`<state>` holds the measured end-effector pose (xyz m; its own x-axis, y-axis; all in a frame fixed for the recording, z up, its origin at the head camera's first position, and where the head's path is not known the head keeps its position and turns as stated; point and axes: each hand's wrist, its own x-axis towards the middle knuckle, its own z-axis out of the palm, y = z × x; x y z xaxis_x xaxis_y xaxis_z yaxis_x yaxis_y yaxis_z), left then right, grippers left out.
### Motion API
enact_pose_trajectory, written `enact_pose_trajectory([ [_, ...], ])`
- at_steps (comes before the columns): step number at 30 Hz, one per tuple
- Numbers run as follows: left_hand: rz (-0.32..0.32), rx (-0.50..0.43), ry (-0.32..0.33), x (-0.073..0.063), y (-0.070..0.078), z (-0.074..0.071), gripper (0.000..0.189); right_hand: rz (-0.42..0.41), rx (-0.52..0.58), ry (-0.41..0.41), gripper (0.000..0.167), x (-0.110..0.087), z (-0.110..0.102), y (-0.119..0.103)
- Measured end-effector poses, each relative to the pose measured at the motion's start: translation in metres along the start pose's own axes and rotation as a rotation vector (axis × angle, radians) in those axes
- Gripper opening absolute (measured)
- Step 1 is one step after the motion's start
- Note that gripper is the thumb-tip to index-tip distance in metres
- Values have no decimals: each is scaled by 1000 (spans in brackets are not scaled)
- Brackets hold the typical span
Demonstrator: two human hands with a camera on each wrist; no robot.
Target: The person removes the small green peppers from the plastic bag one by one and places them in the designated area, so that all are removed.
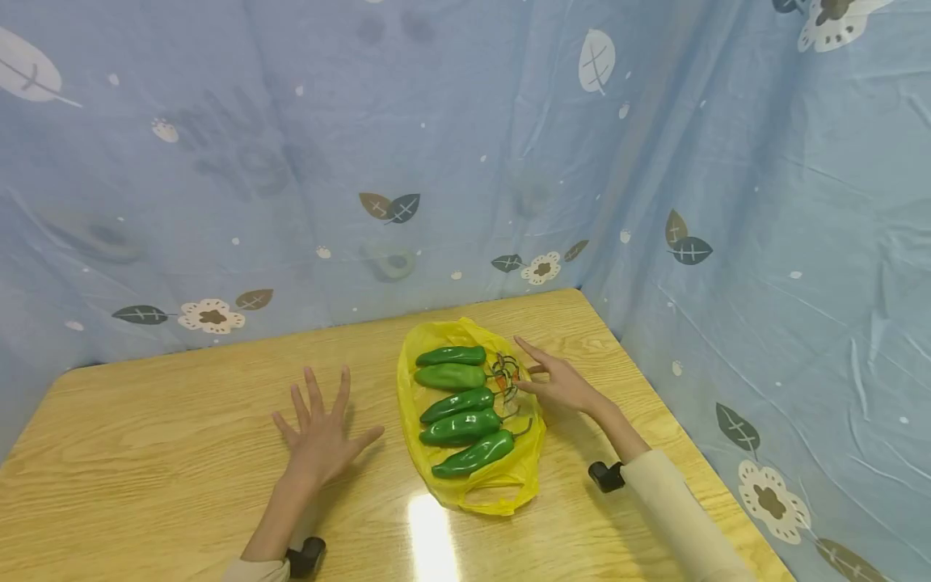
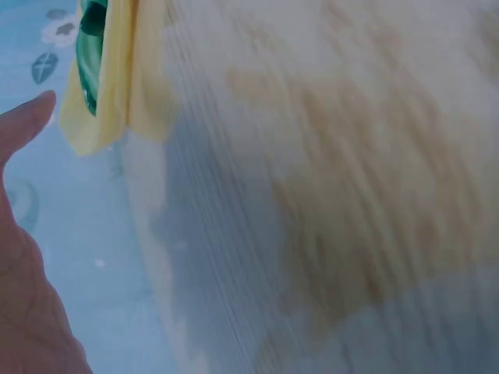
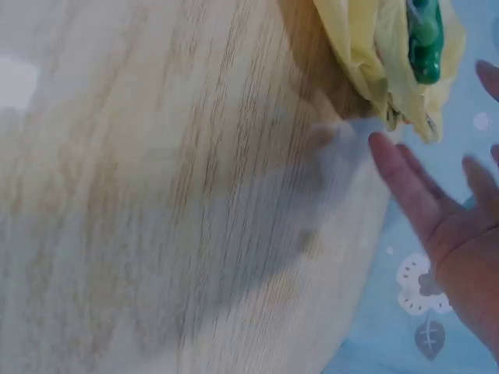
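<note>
Several long green peppers [image 1: 458, 427] lie side by side on a yellow plastic bag [image 1: 529, 467], their stems pointing right. By the stems is a small tangle of thin dark loops with red bits [image 1: 507, 373]; its kind is unclear. My left hand [image 1: 320, 444] is spread wide above the table, left of the bag and apart from it. At the bag's right edge hovers my right hand [image 1: 558, 383], fingers extended towards the loops; whether it touches the bag cannot be told. The right wrist view shows the bag's edge [image 3: 355, 47] near the thumb.
The wooden table [image 1: 182, 436] has a glare spot in front of the bag. A blue patterned curtain [image 1: 451, 162] hangs behind the table and along its right side. Each wrist wears a small black device [image 1: 606, 477].
</note>
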<state>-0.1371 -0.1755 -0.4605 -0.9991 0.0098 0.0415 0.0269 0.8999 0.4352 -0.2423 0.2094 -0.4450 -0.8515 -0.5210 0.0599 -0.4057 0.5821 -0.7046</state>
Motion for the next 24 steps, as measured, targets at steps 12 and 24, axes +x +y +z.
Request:
enact_pose_trajectory([
  [12, 23, -2, -6, -3, 3, 7, 102, -117, -106, -156, 57, 16, 3, 13],
  [24, 184, -129, -58, -9, 22, 13, 99, -85, -39, -171, 24, 14, 4, 16],
])
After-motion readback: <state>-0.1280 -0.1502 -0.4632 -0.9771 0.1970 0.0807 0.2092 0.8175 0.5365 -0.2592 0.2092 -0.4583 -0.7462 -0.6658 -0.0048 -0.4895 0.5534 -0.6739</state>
